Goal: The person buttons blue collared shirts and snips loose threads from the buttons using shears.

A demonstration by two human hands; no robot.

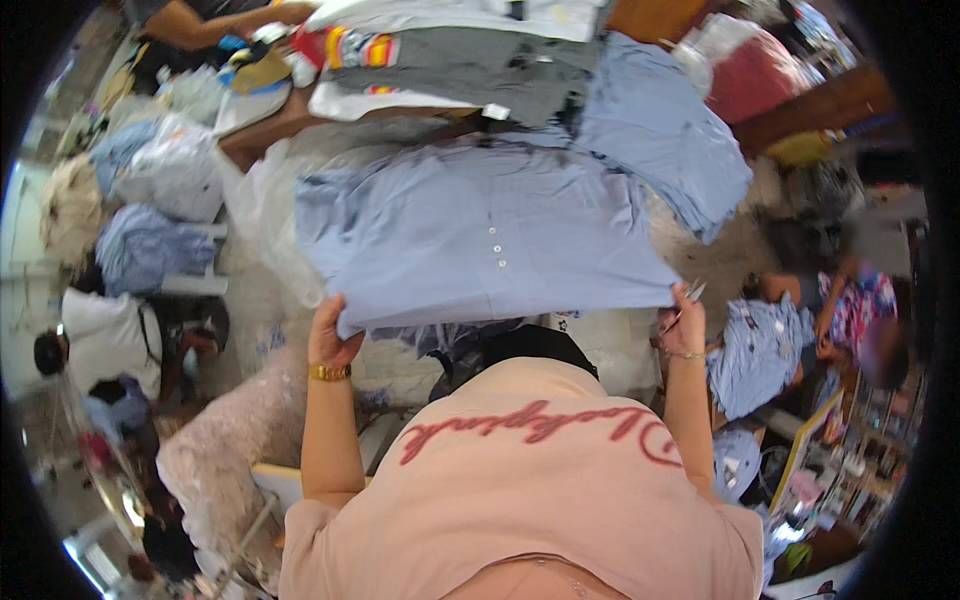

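Left grip (334, 336) and right grip (684, 324) pinched closed on a blue shirt (420, 270), white buttons (497, 248) beyond and between them, small metal tool (696, 290) at right grip.

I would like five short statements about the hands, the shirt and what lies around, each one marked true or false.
1. The left hand and the right hand both hold the light-blue shirt. True.
2. The shirt is crumpled into a ball. False: it is spread out between the hands.
3. Black buttons show on the shirt. False: pale buttons show there.
4. A dark red bundle lies at the picture's upper right. True.
5. The left wrist is bare. False: a gold-coloured band is around it.
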